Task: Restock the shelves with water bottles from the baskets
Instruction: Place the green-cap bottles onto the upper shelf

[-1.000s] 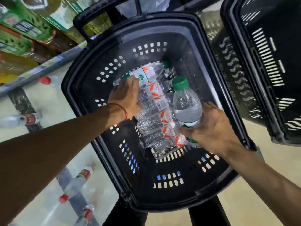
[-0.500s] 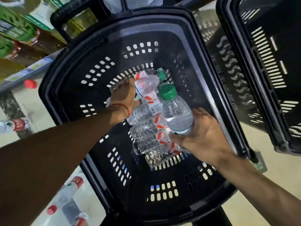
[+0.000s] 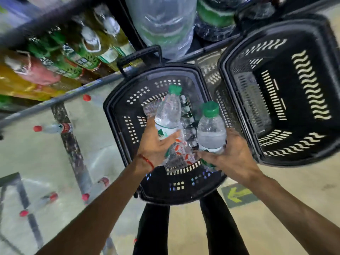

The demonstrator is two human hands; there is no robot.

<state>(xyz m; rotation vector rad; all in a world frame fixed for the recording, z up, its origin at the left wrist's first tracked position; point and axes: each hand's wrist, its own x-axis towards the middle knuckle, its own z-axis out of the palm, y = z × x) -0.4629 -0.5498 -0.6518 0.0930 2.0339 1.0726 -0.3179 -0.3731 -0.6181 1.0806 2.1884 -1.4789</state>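
A black basket point(image 3: 117, 115) sits on the floor in front of me, with several clear water bottles point(image 3: 181, 150) lying in its bottom. My left hand point(image 3: 156, 144) grips a green-capped water bottle point(image 3: 168, 111) by its lower half, above the basket. My right hand point(image 3: 230, 157) grips a second green-capped bottle point(image 3: 211, 129) near its base, upright, over the basket's right side. Both bottles are raised clear of the pile.
A second black basket point(image 3: 287, 92) stands at the right, with nothing seen inside. The low shelf point(image 3: 46, 153) at left holds a few red-capped bottles point(image 3: 53, 127) lying down. Oil bottles point(image 3: 88, 50) fill the shelf above. My legs stand behind the basket.
My left hand has taken a bottle from the pile and lifted it. My right hand has raised its bottle too. The view has pulled back and up from the basket.
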